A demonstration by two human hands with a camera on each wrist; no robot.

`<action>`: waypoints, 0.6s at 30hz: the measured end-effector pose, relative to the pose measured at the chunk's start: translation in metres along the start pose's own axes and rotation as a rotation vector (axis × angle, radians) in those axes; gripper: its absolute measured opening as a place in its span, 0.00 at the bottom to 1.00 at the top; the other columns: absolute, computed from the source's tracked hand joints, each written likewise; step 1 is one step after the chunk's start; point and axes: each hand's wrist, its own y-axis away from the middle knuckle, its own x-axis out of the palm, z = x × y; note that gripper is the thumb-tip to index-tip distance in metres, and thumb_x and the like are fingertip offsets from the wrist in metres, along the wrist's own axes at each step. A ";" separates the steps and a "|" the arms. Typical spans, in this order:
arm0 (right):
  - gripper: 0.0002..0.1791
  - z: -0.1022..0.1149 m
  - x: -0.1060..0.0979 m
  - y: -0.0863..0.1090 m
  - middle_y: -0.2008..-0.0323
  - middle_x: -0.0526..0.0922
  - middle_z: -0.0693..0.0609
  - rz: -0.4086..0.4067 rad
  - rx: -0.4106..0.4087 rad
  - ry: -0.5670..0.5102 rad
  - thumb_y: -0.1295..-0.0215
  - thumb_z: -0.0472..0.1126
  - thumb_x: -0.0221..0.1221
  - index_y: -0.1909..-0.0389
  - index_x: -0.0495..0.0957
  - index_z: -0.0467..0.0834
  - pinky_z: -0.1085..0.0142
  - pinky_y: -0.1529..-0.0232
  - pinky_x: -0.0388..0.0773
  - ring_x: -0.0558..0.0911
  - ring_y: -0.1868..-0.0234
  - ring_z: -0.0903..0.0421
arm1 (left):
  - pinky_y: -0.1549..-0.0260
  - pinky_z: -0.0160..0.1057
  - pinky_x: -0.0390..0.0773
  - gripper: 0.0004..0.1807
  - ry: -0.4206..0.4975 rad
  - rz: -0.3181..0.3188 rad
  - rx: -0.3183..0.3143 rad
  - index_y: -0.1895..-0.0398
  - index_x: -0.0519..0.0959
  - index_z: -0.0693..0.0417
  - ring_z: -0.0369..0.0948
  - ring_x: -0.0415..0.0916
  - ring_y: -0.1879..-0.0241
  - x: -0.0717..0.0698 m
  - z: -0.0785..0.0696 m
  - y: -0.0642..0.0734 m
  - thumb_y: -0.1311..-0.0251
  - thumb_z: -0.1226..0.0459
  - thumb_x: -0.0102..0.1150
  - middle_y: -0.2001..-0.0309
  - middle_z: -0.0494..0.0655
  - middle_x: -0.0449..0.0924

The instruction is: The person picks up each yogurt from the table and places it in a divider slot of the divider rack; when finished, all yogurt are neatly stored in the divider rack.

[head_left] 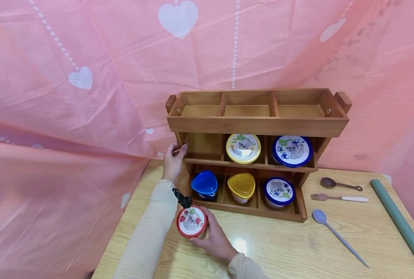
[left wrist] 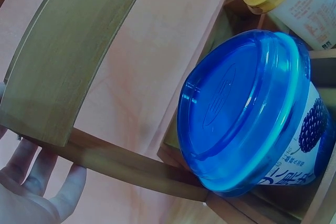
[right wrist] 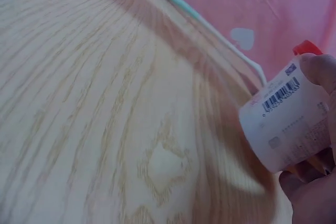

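My left hand grips the left end of the middle tier of a wooden rack; in the left wrist view its fingers reach round the board's edge. Lower down, my right hand holds a red-lidded cup in front of the rack's bottom left corner. A barcode shows on that cup's white side in the right wrist view. Nearest the left forearm, a blue-lidded cup stands in the bottom left compartment. The middle tier's left compartment holds nothing.
Yellow-lidded cups and dark-blue-lidded cups fill the other middle and bottom compartments. On the table's right lie a brown ladle, a fork, a grey-blue spoon and a green roll. Pink cloth hangs behind.
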 end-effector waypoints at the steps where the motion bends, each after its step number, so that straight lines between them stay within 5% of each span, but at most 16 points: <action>1: 0.57 0.000 -0.002 0.002 0.29 0.64 0.47 -0.002 0.003 -0.005 0.52 0.50 0.76 0.25 0.51 0.47 0.46 0.30 0.62 0.66 0.29 0.47 | 0.35 0.47 0.70 0.18 0.006 0.005 -0.003 0.43 0.73 0.58 0.50 0.72 0.41 0.000 -0.004 0.002 0.30 0.58 0.56 0.42 0.56 0.73; 7: 0.58 0.000 -0.015 0.014 0.30 0.65 0.45 -0.030 0.051 -0.026 0.53 0.49 0.76 0.25 0.52 0.46 0.48 0.30 0.63 0.67 0.30 0.45 | 0.34 0.50 0.69 0.19 0.013 0.029 -0.022 0.42 0.72 0.62 0.55 0.70 0.38 -0.001 -0.023 0.013 0.30 0.60 0.56 0.40 0.60 0.71; 18: 0.57 0.004 -0.040 0.033 0.31 0.66 0.50 -0.133 0.152 -0.077 0.54 0.53 0.76 0.26 0.53 0.52 0.50 0.31 0.66 0.69 0.33 0.49 | 0.35 0.47 0.71 0.20 -0.033 -0.007 -0.003 0.41 0.73 0.52 0.49 0.72 0.40 0.000 0.009 -0.005 0.31 0.53 0.56 0.41 0.52 0.73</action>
